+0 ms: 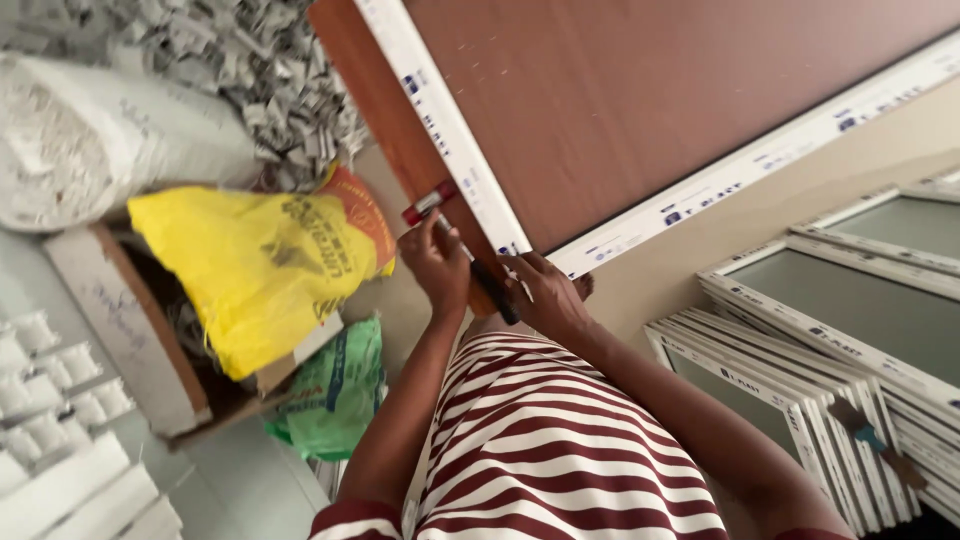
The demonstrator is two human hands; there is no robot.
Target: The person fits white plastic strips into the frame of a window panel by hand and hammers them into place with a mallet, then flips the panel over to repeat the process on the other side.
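At the panel's lower corner, our left hand grips a red-handled tool; our right hand is closed on a dark tool against the white frame of the brown panel. A slip could gouge the frame (judgement). Count: two tools, one yellow bag, one green bag.

single head-worn cam, steep downward look over striped shirt, image rolled hard sideways, close on both hands at brown door panel corner, floor clutter left, stacked white window frames right, no second view
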